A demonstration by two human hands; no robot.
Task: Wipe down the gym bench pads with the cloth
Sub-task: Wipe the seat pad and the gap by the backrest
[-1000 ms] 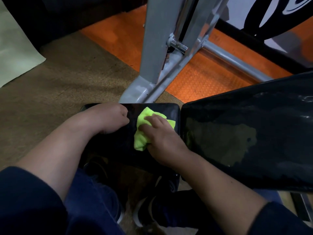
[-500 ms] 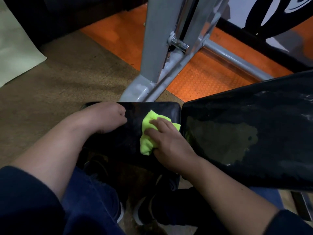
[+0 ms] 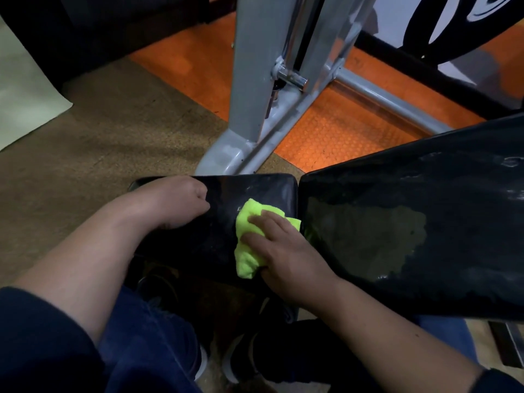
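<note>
A small black seat pad (image 3: pixel 221 231) lies in front of me, with a larger black back pad (image 3: pixel 411 222) joined on its right. My right hand (image 3: pixel 283 251) presses a bunched neon-yellow cloth (image 3: pixel 249 239) flat onto the right part of the seat pad, close to the gap between the pads. My left hand (image 3: pixel 175 202) rests as a closed fist on the seat pad's left edge, holding nothing. The back pad shows a dull smeared patch (image 3: pixel 365 239) near its middle.
A grey metal machine frame (image 3: pixel 255 80) with a chrome pin stands just beyond the seat pad on orange rubber flooring (image 3: pixel 334 131). Brown carpet (image 3: pixel 99 154) spreads to the left. My knees and shoes (image 3: pixel 243 361) sit below the pad.
My right hand has slid the cloth rightward across the seat pad, toward the gap beside the back pad. The left fist has stayed where it was.
</note>
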